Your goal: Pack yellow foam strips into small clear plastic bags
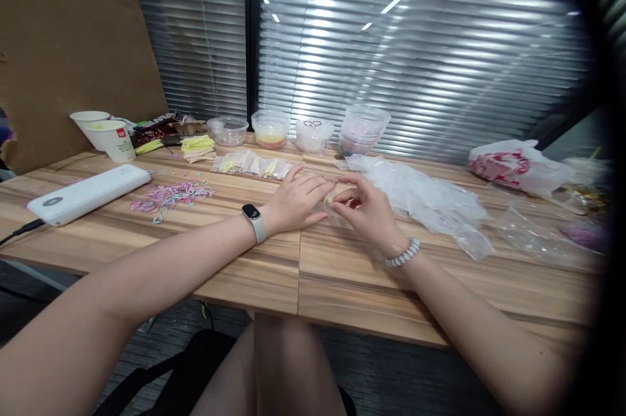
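Near the middle of the table, my left hand (pixel 300 199) lies palm down with its fingers stretched out to the right. My right hand (pixel 364 207) faces it, thumb and forefinger pinched on a small clear plastic bag (pixel 330 207) with a hint of yellow in it. Fingers partly cover this bag, and its contents are too small to make out. Just behind my left hand lies a row of filled clear packets (pixel 254 165) with pale and yellow pieces. To the right of my right hand spreads a pile of clear plastic bags (pixel 420 191).
Small coloured bands (pixel 173 196) lie scattered at left beside a white power bank (pixel 90 194). Paper cups (pixel 111 142), yellow strips (pixel 198 147) and plastic tubs (pixel 271 129) stand along the back. A red-and-white bag (pixel 513 165) and clear packaging (pixel 533 230) sit at right.
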Demonstrator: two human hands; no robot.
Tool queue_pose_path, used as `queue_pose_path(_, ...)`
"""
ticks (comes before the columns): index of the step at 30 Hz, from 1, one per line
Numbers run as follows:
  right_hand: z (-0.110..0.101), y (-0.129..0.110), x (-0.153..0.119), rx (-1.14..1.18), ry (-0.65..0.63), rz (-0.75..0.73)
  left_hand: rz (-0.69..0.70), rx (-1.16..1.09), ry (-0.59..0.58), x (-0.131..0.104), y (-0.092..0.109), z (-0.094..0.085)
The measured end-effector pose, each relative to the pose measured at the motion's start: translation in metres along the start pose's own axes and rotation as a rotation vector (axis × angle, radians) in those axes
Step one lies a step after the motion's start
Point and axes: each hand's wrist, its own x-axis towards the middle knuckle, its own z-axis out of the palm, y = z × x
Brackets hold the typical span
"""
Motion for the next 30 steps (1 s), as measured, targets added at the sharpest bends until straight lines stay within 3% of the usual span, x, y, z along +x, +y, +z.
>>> queue_pose_path(8, -0.005, 0.002, -0.001, -0.005, -0.030, -0.077, -0.035, 0.015, -0.022, 0.000, 0.001, -0.002)
queue_pose_path(20, -0.010, 0.004, 0.001, -0.072, 0.098, -0.131, -0.078, 0.019, -0.039, 0.001, 0.001, -0.001)
queue_pose_path(30, -0.006, 0.009, 0.002, -0.151, 0.089, -0.176, -0.156, -0.021, -0.040, 0.000, 0.002, -0.001)
